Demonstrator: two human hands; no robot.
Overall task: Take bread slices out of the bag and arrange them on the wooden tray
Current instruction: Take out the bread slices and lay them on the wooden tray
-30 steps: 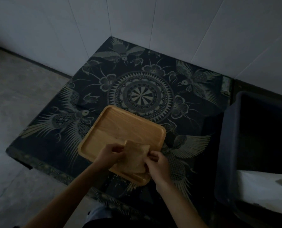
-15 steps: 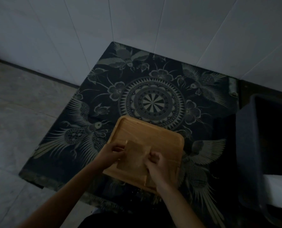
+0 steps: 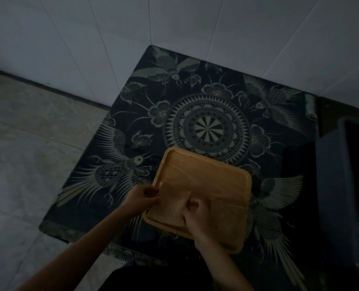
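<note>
Bread slice (image 3: 171, 207) lies flat in the near left corner of the wooden tray (image 3: 212, 181), pale and hard to pick out against the wood in this dim light, its far corner showing as a soft fold near the middle of the tray's near half. My right hand (image 3: 193, 217) is on it, fingers curled down over its right edge and pressing it to the tray floor; whether they pinch the slice or only rest on top of it I cannot tell. My left hand (image 3: 142, 197) sits at the tray's left rim, fingers bunched together with the tips just at the wood, beside the slice's left edge; I cannot tell if it grips the bread, the rim or nothing. Both forearms come up from the bottom of the view, the left from far left, the right almost straight.

That tray is a square with rounded corners and a raised lip, turned at an angle, and its far half is bare wood. It rests on the table (image 3: 206, 114), whose dark top carries a pale pattern of a round medallion (image 3: 207, 129) just beyond the tray, with birds and flowers around it. To the right, touching or just beside the table, stands a dark bin (image 3: 338, 185). White tiled wall (image 3: 174, 24) rises behind the table, and grey floor (image 3: 27, 154) spreads to the left
</note>
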